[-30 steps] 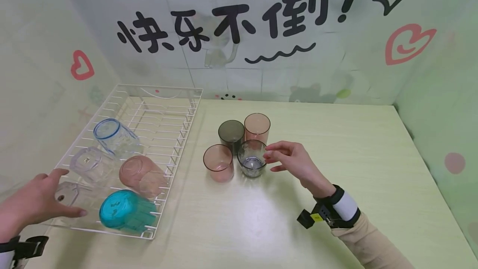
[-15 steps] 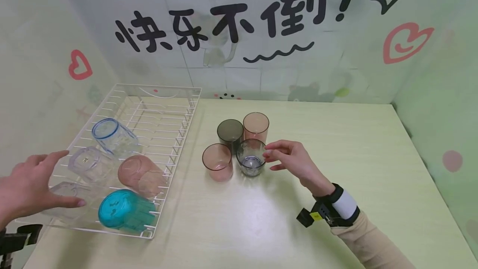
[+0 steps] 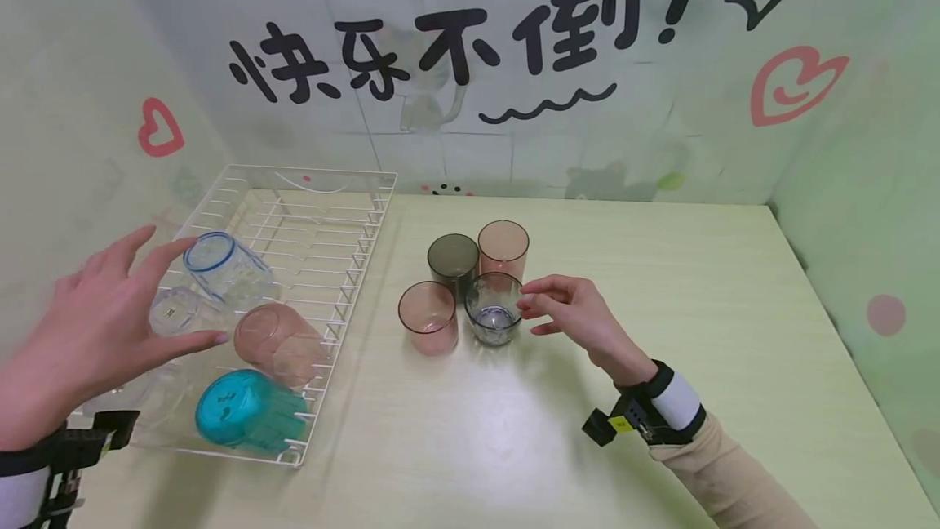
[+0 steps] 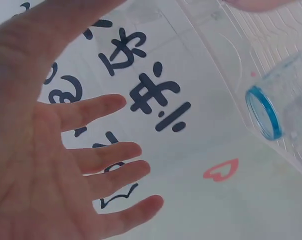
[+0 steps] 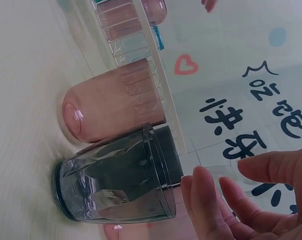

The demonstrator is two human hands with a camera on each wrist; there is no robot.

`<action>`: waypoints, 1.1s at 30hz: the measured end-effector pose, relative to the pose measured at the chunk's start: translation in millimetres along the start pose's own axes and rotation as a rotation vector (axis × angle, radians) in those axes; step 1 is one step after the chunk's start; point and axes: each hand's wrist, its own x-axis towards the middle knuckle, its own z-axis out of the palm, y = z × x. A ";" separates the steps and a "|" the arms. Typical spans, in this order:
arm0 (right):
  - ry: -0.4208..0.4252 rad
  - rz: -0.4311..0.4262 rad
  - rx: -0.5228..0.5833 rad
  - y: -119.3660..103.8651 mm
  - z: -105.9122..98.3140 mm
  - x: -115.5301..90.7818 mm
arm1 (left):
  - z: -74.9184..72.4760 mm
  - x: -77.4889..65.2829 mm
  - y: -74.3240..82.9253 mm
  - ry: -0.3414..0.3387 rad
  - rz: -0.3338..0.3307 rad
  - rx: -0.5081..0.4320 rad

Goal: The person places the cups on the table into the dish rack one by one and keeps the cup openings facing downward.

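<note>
My left hand (image 3: 110,325) hovers over the left side of the white wire rack, fingers spread and thumb apart. It holds nothing. Near its index fingertip lies a clear glass with a blue rim (image 3: 233,276); under the hand a clear glass (image 3: 175,310) is partly hidden. A pink glass (image 3: 275,341) lies beyond the thumb tip. My right hand (image 3: 580,321) hangs beside the rim of a clear greyish glass (image 3: 494,318) standing upright on the table. In the right wrist view its relaxed fingertips (image 5: 203,180) are close to that rim; contact is unclear.
The wire rack (image 3: 351,300) also holds a teal glass (image 3: 246,415) and another clear glass (image 3: 157,398). Close around the greyish glass stand a pink glass (image 3: 428,325), a dark grey glass (image 3: 450,260) and another pink glass (image 3: 503,243). Printed curtains (image 3: 294,137) enclose the table.
My left hand first drew slightly back from the front-left clear glass, leaving it in the rack, then moved up and right over the rack. My right hand has stayed put.
</note>
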 end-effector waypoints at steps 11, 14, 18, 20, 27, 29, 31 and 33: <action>-0.005 -0.001 -0.003 0.1 1.6 1.1 | -8.4 27.6 43.6 0.183 0.182 -0.107; -0.005 -0.005 0.000 -0.4 1.8 1.4 | -8.9 34.4 56.6 0.245 0.220 -0.127; -0.004 -0.009 0.005 0.2 1.8 2.0 | -8.1 42.0 74.8 0.301 0.259 -0.150; 0.000 -0.012 0.003 0.9 2.0 2.6 | -7.5 45.3 83.4 0.307 0.277 -0.157; 0.021 -0.023 -0.011 1.1 4.1 3.7 | -4.3 57.7 113.7 0.255 0.314 -0.180; 0.025 -0.023 -0.015 1.0 4.4 3.9 | -2.6 62.0 122.4 0.238 0.328 -0.187; 0.031 -0.023 -0.021 0.9 4.8 4.3 | -0.3 66.1 130.9 0.222 0.340 -0.192; 0.036 -0.023 -0.024 1.0 5.4 5.1 | 2.0 69.7 139.5 0.205 0.351 -0.190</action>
